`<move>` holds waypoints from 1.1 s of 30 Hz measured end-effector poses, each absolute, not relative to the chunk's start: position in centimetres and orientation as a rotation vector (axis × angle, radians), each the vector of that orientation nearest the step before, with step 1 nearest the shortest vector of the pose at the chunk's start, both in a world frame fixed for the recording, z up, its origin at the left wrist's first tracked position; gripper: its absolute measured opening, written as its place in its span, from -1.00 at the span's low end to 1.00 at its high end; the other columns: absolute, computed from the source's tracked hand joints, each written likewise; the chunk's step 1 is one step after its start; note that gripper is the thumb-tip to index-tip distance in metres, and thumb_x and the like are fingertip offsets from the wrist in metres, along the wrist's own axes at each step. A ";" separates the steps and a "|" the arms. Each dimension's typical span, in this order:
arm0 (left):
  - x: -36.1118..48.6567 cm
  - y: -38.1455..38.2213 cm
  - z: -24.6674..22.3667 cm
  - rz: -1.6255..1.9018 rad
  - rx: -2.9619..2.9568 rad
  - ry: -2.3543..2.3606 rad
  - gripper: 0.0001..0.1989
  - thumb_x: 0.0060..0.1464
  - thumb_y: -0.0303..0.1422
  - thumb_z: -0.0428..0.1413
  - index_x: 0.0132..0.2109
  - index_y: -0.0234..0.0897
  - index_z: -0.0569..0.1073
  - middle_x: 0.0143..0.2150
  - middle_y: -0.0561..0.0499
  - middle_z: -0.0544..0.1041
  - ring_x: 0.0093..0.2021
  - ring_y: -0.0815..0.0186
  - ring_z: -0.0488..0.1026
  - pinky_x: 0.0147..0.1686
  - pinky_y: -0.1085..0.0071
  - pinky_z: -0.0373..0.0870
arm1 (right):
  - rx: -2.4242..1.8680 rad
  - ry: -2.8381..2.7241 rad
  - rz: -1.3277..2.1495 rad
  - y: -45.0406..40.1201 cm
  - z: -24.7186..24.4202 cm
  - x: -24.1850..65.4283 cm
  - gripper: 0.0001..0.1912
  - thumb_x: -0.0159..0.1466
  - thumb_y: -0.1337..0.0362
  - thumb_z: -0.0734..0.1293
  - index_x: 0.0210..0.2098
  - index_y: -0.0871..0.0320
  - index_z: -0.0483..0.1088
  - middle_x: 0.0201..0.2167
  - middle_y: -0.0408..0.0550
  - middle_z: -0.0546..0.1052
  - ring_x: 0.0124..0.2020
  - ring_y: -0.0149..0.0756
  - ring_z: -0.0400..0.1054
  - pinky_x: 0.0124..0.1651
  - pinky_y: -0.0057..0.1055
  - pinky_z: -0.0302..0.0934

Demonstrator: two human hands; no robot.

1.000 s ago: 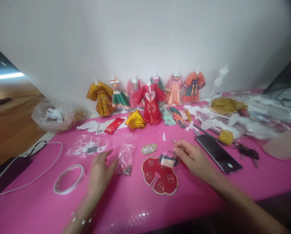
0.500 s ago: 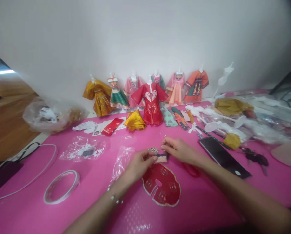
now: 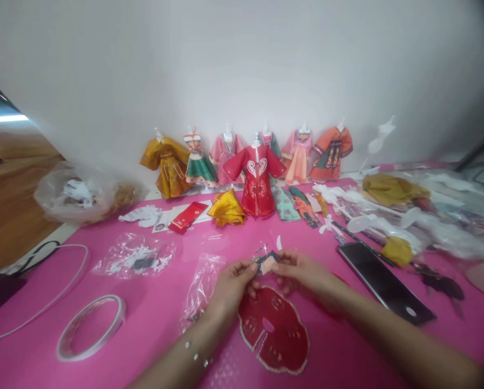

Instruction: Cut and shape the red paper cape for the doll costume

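Between my hands is a small dark piece with a beige patch (image 3: 268, 265) on its front. My left hand (image 3: 236, 278) pinches its left edge between thumb and fingers. From the other side my right hand (image 3: 298, 270) grips the right edge, its fingers partly hidden behind. Just below lies a red scalloped doll collar (image 3: 282, 337) with a pale beaded border, a round neck hole and a slit, flat on the pink table cover (image 3: 152, 324). Fine thin bits stick up above the dark piece, too blurred to name.
Dressed doll forms, among them one in a red robe (image 3: 258, 186), stand along the wall. A tape roll (image 3: 120, 313) and a bag of white parts (image 3: 140, 256) lie left. A phone (image 3: 383, 278), keys (image 3: 440, 283) and plastic-wrapped white forms (image 3: 436, 221) lie right.
My right hand has come down from above and now grips the dark piece's right edge along with my left hand. The camera view has shifted slightly.
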State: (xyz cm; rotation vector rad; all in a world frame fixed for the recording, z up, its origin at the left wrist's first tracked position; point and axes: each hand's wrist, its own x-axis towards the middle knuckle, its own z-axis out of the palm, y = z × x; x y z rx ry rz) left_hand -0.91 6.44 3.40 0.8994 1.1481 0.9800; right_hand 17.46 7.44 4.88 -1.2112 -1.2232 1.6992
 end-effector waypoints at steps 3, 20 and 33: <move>-0.8 6.5 3.6 0.983 0.856 1.134 -0.58 -0.19 -0.08 0.34 -0.33 -0.35 0.48 -0.63 0.11 0.46 -0.69 0.50 0.33 -0.61 0.56 0.25 | -1.193 -1.118 1.703 7.0 4.4 16.6 -0.51 -0.03 -0.04 0.52 -0.28 0.15 0.39 -0.48 -0.20 0.46 -0.54 -0.46 0.36 -0.46 -0.49 0.29; -1.8 1.1 3.7 0.752 1.125 1.087 -0.89 -0.02 -0.35 0.18 -0.32 -0.31 0.49 -0.50 -0.03 0.60 -0.55 0.37 0.43 -0.54 0.49 0.25 | -1.422 -1.660 1.342 10.8 4.9 17.7 -0.82 0.16 0.21 0.36 -0.43 0.15 0.29 -0.61 -0.17 0.43 -0.60 -0.39 0.31 -0.51 -0.45 0.19; -1.8 0.8 2.9 0.763 1.235 1.068 -0.90 -0.03 -0.48 0.10 -0.32 -0.29 0.49 -0.47 -0.01 0.61 -0.50 0.34 0.48 -0.51 0.49 0.26 | -1.454 -2.289 0.682 11.2 6.8 16.8 -0.91 0.22 0.35 0.31 -0.43 0.16 0.39 -0.52 -0.12 0.46 -0.49 -0.36 0.24 -0.42 -0.44 -0.05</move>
